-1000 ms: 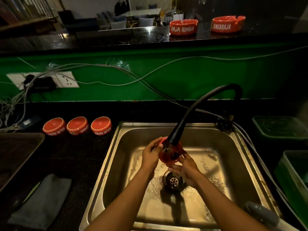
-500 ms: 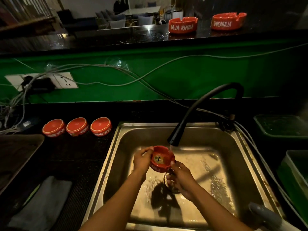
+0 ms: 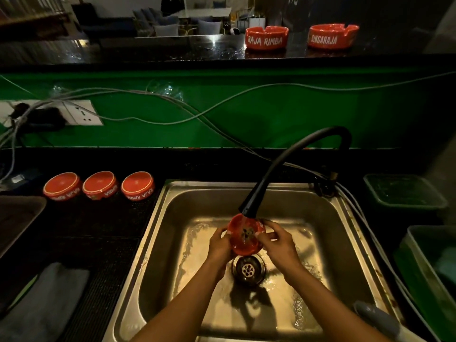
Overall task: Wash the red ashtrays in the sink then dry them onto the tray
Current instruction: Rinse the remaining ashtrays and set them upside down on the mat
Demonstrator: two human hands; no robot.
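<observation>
Both hands, left [image 3: 219, 245] and right [image 3: 278, 243], grip a red ashtray [image 3: 244, 236] under the tap [image 3: 249, 208]. It sits above the sink [image 3: 172, 218] drain [image 3: 248, 269]

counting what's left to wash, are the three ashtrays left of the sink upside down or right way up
Upside down: the three ashtrays show flat bases, with inverted lettering on their sides.

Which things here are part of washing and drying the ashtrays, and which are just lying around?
Part of the job:
held ashtray, gripped by left hand and right hand
faucet
sink
three upturned ashtrays
two ashtrays on the ledge
tray
grey cloth

Lying about:
cables
wall socket
green bins
</observation>
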